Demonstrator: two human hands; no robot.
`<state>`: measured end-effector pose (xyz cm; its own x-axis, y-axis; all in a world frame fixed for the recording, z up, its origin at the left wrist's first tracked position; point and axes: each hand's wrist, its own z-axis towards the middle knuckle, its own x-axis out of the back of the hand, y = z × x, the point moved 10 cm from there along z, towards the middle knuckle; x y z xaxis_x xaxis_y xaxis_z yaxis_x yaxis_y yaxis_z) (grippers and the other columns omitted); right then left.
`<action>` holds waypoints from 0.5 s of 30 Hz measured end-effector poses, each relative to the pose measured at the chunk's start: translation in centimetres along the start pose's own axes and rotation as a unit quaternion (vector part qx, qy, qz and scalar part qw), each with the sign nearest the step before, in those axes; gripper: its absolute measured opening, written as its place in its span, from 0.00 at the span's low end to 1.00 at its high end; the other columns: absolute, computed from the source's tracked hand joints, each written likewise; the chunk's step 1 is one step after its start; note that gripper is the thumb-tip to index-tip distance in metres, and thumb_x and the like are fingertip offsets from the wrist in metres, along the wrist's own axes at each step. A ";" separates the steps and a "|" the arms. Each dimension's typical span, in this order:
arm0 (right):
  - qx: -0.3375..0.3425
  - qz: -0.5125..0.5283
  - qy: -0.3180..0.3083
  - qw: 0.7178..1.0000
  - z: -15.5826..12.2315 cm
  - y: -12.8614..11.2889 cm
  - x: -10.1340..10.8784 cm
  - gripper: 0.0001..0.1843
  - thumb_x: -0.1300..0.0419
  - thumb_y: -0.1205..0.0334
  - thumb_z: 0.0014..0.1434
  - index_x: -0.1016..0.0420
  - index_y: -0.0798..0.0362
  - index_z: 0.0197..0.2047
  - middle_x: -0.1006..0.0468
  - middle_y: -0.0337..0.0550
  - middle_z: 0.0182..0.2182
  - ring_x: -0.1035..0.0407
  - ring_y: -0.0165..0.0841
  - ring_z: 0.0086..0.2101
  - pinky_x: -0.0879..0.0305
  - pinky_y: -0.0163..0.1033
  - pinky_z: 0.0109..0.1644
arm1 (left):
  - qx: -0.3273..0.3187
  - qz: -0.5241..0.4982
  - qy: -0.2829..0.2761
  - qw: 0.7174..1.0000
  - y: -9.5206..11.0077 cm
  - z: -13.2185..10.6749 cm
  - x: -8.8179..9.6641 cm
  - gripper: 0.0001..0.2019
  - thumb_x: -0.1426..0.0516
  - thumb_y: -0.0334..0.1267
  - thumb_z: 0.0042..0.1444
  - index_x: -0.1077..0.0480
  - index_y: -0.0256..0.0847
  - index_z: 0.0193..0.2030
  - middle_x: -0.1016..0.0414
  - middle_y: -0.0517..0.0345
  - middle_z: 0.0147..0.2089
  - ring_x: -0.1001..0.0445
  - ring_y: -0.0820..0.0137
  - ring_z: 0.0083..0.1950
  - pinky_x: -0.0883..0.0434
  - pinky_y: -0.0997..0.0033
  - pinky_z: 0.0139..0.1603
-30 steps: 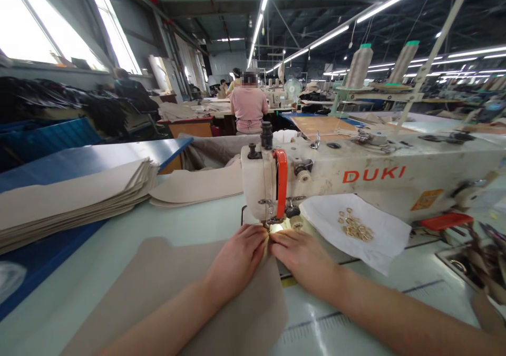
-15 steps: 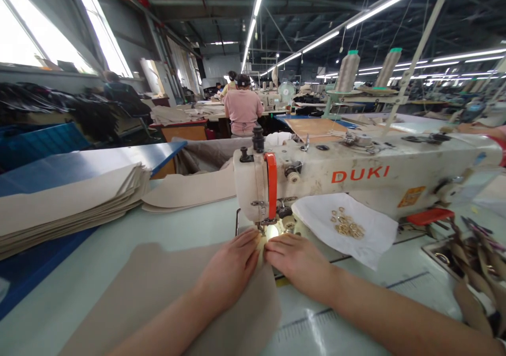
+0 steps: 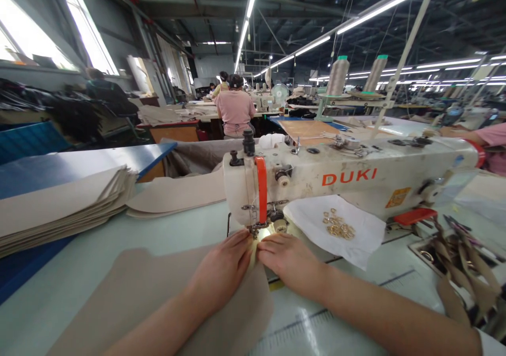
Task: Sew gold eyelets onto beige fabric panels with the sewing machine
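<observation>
A white sewing machine [image 3: 356,179] marked DUKI stands across the table. A beige fabric piece [image 3: 134,292] lies flat in front of it, its far edge under the needle area [image 3: 256,229]. My left hand [image 3: 221,271] presses on the fabric just left of the needle. On the right side of the needle, my right hand [image 3: 290,261] pins down the fabric's edge, fingertips almost touching the left hand. What lies between the fingertips is hidden.
A white paper [image 3: 336,229] with several small gold rings [image 3: 338,228] lies right of the needle. Stacked beige pieces [image 3: 63,208] sit at the left, more [image 3: 177,192] behind. Beige straps [image 3: 462,261] fill a recess at the right. A person in pink [image 3: 235,111] sits beyond.
The view has drifted so the machine and hands appear further left. Both hands stay pressed on the fabric at the needle.
</observation>
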<state>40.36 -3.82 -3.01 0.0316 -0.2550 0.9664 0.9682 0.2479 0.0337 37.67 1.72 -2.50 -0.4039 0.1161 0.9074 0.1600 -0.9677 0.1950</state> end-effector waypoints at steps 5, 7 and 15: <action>0.003 0.004 0.004 1.000 -0.1 0.0 0.0 0.03 0.43 0.69 0.62 0.28 0.58 0.39 0.25 0.44 0.38 0.34 0.35 0.43 0.41 0.38 0.51 | 0.001 0.003 -0.007 1.000 0.2 0.0 0.0 0.15 0.54 0.34 0.61 0.28 0.35 0.47 0.25 0.47 0.52 0.27 0.63 0.54 0.31 0.61 0.58; 0.001 0.006 0.003 1.000 -0.1 0.0 -0.1 0.03 0.43 0.69 0.62 0.28 0.57 0.39 0.25 0.44 0.38 0.33 0.35 0.43 0.40 0.38 0.51 | 0.001 0.006 -0.005 1.000 0.2 -0.1 0.0 0.15 0.54 0.34 0.61 0.28 0.36 0.47 0.25 0.47 0.52 0.27 0.63 0.54 0.31 0.61 0.58; -0.005 0.021 0.011 1.000 -0.2 0.3 -0.3 0.06 0.44 0.71 0.62 0.28 0.58 0.42 0.24 0.48 0.43 0.34 0.36 0.47 0.41 0.39 0.54 | -0.001 0.011 -0.011 1.000 0.4 0.3 -0.1 0.15 0.54 0.33 0.61 0.28 0.37 0.45 0.24 0.48 0.50 0.26 0.64 0.52 0.30 0.62 0.56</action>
<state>40.68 -3.86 -3.28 0.0773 -0.2660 0.9609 0.9685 0.2488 -0.0091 37.99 1.43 -2.40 -0.3798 0.0997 0.9197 0.1663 -0.9706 0.1739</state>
